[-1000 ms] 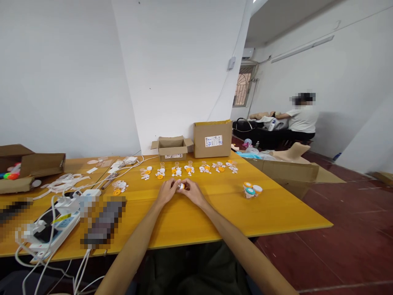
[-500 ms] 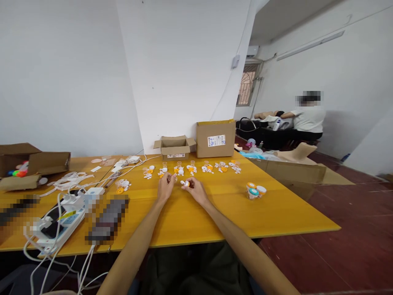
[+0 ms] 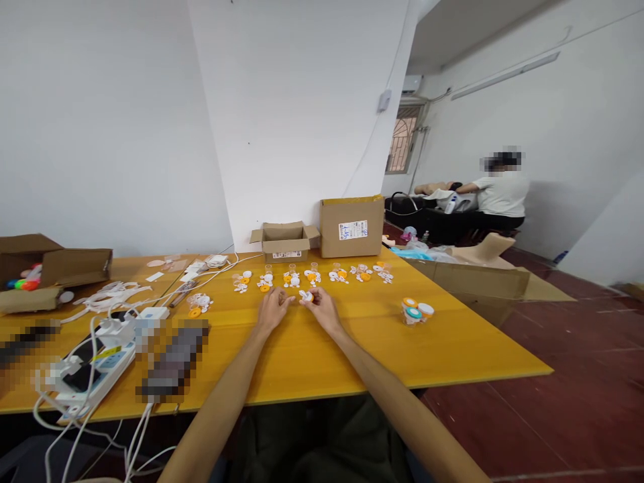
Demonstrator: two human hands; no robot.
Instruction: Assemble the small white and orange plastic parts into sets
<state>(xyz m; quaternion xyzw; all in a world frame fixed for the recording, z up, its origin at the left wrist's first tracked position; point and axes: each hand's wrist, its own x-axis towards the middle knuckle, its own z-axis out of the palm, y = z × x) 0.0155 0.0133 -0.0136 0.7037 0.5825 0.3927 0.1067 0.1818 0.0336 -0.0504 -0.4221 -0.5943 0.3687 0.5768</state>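
Note:
My right hand [image 3: 323, 311] is closed in a pinch round a small white and orange plastic part [image 3: 305, 296], held just above the table. Beside it on the left, my left hand [image 3: 274, 309] has its fingers curled and the thumb pointing toward the right hand. What it holds, if anything, is too small to make out. Beyond both hands runs a row of little piles of white plastic pieces [image 3: 294, 280], orange discs [image 3: 265, 288] and small clear cups [image 3: 314, 267]. To the right stand clear jars with orange, white and teal lids [image 3: 413, 313].
Behind the piles stand an open small carton [image 3: 284, 244] and a larger closed carton [image 3: 351, 228]. At left lie a power strip [image 3: 111, 365] with cables, a blurred dark phone-like object [image 3: 176, 359] and another open box [image 3: 75, 267]. A person [image 3: 500, 194] sits far right.
My right hand has turned the white and orange part more upright. The clear piece seen at my left fingertips no longer shows. The view has shifted slightly.

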